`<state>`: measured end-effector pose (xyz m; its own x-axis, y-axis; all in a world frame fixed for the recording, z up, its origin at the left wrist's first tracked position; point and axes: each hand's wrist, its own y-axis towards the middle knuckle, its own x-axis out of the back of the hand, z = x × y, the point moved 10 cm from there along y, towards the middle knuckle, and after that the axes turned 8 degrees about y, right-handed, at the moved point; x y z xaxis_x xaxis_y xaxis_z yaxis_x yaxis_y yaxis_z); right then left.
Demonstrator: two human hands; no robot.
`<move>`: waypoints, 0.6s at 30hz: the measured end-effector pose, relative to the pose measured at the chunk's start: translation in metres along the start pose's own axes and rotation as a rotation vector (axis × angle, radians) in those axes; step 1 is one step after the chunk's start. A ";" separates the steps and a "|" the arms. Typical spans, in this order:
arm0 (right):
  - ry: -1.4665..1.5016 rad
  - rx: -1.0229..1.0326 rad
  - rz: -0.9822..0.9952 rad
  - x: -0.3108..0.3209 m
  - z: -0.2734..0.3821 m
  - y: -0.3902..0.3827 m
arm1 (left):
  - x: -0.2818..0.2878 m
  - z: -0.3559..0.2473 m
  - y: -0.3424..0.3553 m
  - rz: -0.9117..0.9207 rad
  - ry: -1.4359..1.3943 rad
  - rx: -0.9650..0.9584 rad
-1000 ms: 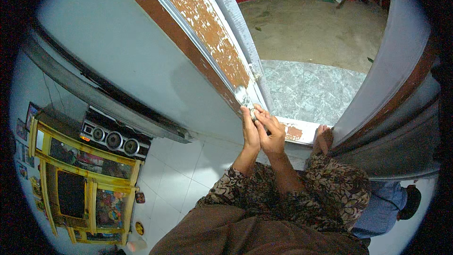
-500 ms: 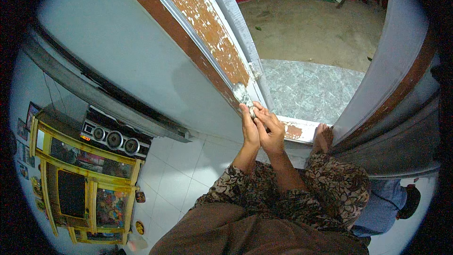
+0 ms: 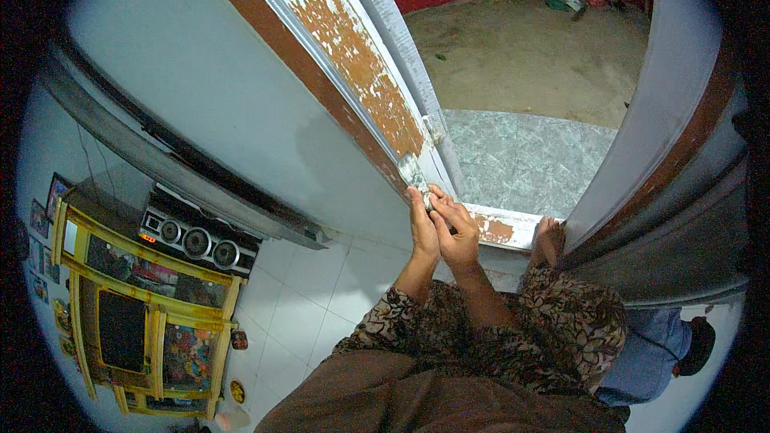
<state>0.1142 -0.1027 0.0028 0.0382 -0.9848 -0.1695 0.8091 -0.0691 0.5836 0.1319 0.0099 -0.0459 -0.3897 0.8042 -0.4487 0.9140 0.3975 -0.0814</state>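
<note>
A scraper with a flat blade smeared white (image 3: 412,167) rests against the left door frame board (image 3: 353,64), whose white paint is broken by a long patch of brown. Both of my hands are closed round its handle, held close together. My left hand (image 3: 423,224) is on the handle's left side, fingertips pointing up toward the blade. My right hand (image 3: 453,228) wraps it from the right, and much of the handle is hidden under the fingers.
A bare foot (image 3: 548,242) rests by the flaking sill (image 3: 501,228). Beyond are grey tiles (image 3: 529,156) and sandy ground (image 3: 529,56). At lower left stand a yellow cabinet (image 3: 144,265) and a speaker unit (image 3: 196,242). Blue fabric (image 3: 646,353) lies at lower right.
The blade shifted slightly up, then back down along the board with both hands still gripping it. The whole view has moved a little as well.
</note>
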 end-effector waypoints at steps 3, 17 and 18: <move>-0.002 -0.067 -0.021 0.002 -0.007 0.000 | -0.019 -0.012 0.000 0.191 -0.086 -0.105; 0.026 -0.137 0.030 -0.006 0.005 0.008 | -0.016 -0.032 -0.001 0.032 0.057 -0.091; 0.045 -0.123 0.023 -0.006 0.007 0.007 | -0.014 -0.030 -0.005 0.020 0.052 -0.069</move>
<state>0.1154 -0.0983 0.0131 0.0821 -0.9775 -0.1943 0.8734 -0.0233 0.4864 0.1295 0.0097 -0.0127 -0.3780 0.8335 -0.4030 0.9125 0.4089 -0.0104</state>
